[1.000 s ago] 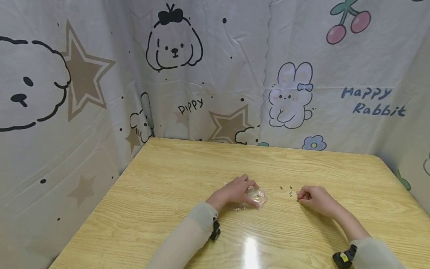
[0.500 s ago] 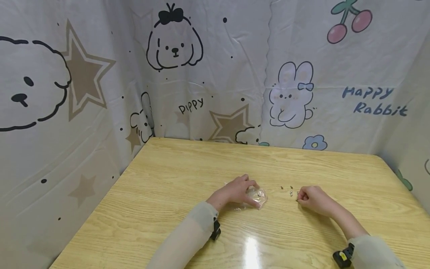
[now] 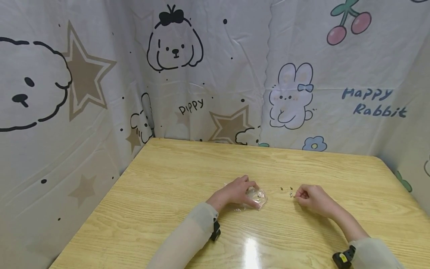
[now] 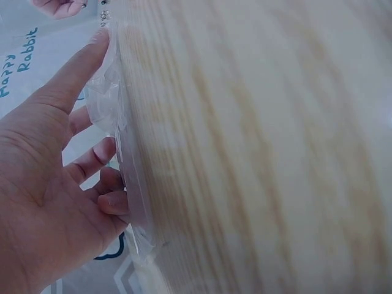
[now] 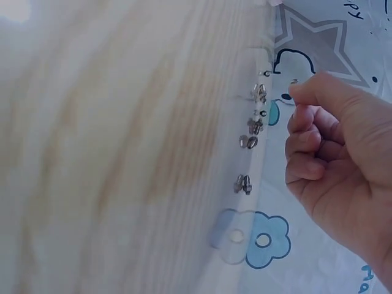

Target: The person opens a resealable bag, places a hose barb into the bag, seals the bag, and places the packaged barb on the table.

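Observation:
My left hand (image 3: 236, 191) rests on a clear plastic bag (image 3: 252, 193) on the table, thumb and fingers spread over it. A small bit of something shows inside the bag. In the left wrist view the fingertips touch the crinkled film and the thumb is stretched out. To the right, my right hand (image 3: 315, 198) pinches a tiny metal screw (image 5: 294, 81) between thumb and index finger, just above the tabletop; most of it is hidden. Several small metal screws (image 5: 247, 184) lie loose on the table beside that hand, between it and the bag.
The wood-grain table (image 3: 188, 164) runs back to a printed curtain (image 3: 242, 74) that also closes off the left and right sides. A black wrist device (image 3: 343, 257) sits on the right wrist.
My right hand has shifted slightly left and up, bringing the pinched screw away from its earlier spot on the table. The left hand stays still on the bag.

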Demonstrator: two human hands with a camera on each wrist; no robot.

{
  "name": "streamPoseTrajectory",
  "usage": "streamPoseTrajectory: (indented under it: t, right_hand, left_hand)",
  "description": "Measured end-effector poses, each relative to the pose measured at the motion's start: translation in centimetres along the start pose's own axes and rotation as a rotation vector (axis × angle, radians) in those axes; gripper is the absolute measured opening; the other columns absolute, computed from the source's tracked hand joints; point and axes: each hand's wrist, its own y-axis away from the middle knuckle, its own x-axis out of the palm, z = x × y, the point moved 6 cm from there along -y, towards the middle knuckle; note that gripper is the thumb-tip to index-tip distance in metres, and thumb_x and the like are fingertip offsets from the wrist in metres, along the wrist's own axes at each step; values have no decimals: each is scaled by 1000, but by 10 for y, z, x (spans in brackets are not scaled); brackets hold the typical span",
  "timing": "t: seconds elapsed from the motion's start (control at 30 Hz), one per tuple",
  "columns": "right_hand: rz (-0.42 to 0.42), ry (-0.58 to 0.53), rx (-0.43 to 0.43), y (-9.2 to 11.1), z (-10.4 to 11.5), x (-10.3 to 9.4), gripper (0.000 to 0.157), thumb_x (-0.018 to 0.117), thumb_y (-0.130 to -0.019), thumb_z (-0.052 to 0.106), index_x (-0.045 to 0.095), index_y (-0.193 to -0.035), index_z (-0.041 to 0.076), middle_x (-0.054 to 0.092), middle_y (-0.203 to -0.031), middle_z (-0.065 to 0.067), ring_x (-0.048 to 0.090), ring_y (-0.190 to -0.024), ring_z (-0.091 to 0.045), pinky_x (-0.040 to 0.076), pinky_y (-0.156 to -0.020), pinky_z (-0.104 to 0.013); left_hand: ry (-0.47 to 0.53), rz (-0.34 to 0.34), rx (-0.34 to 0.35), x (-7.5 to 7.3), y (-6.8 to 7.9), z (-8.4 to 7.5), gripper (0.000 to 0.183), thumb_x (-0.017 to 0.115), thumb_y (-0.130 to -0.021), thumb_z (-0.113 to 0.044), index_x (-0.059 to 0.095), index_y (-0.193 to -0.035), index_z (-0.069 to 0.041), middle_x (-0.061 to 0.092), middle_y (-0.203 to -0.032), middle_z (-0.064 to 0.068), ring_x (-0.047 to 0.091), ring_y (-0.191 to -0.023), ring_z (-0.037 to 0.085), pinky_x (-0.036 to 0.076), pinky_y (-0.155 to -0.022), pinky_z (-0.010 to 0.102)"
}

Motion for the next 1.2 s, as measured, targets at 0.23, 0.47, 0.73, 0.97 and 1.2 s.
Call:
streamPoseTrajectory:
  t: [0.23,0.47,0.73,0.97,1.2]
  right_hand:
    - [-5,-60,-12,-3,8,4,6,61,-91,4,63,-87,0,57,-74,0,43,-64,0,41,-57,-20]
    - [9,-95,-15,-12,21,12,4,62,-90,5,64,-88,2,57,-76,0,44,-66,-1,41,-57,-20]
    - [36,-112,-75,-28,37,25,5,61,-89,3,65,-87,1,59,-76,0,45,-67,0,42,-59,-19]
    - [75,-102,-146,-40,54,37,5,62,-88,1,65,-83,1,59,-73,0,45,-65,0,41,-58,-18]
    - [105,-59,-205,-49,66,49,7,64,-86,0,64,-81,3,58,-69,3,44,-62,1,41,-57,-18]
  left_hand:
    - [8,1,3,0,0,0,66,79,-75,-55,59,-130,-25,45,-102,-5,43,-90,9,40,-75,21]
    - [8,7,11,0,0,-1,65,78,-76,-54,59,-131,-25,44,-102,-5,43,-90,9,39,-76,20]
    - [11,3,8,0,-1,0,65,78,-75,-54,59,-130,-25,45,-102,-5,44,-89,8,39,-75,19]
    - [21,10,0,0,-1,1,65,78,-76,-54,59,-130,-26,45,-102,-5,43,-89,8,38,-74,19]
    - [27,8,6,0,-1,1,67,78,-75,-55,59,-131,-25,46,-103,-4,44,-90,8,39,-76,19]
